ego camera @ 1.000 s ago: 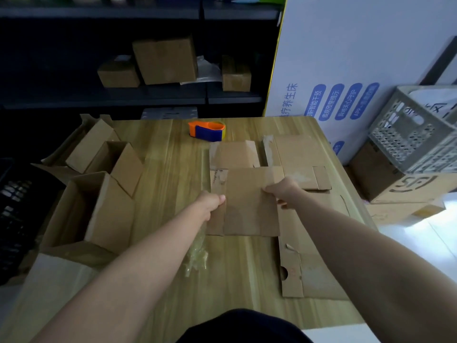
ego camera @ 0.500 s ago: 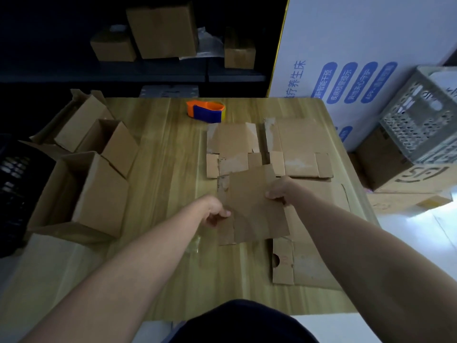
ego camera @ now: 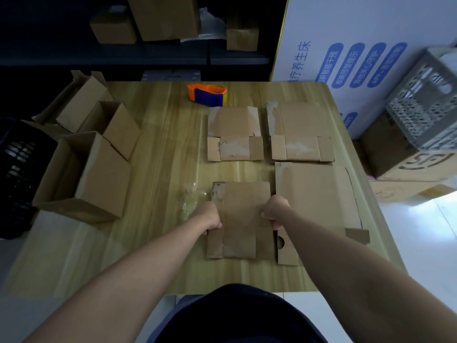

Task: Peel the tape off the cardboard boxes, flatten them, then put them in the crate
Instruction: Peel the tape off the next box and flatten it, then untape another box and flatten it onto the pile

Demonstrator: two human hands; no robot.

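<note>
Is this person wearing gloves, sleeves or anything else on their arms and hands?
No gloves: the left hand and right hand are bare, and no sleeves cover the arms in view. No watch, ring or bracelet shows. A dark navy garment shows at the bottom edge.

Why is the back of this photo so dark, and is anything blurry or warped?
Head view: the shelves sit unlit, while the floor at right glares white; the wide-angle lens stretches the table toward its near corners; the crate is smeared with blur.

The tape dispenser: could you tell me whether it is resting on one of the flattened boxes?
No, the tape dispenser stands on the bare table, beyond the nearest flattened box.
</note>
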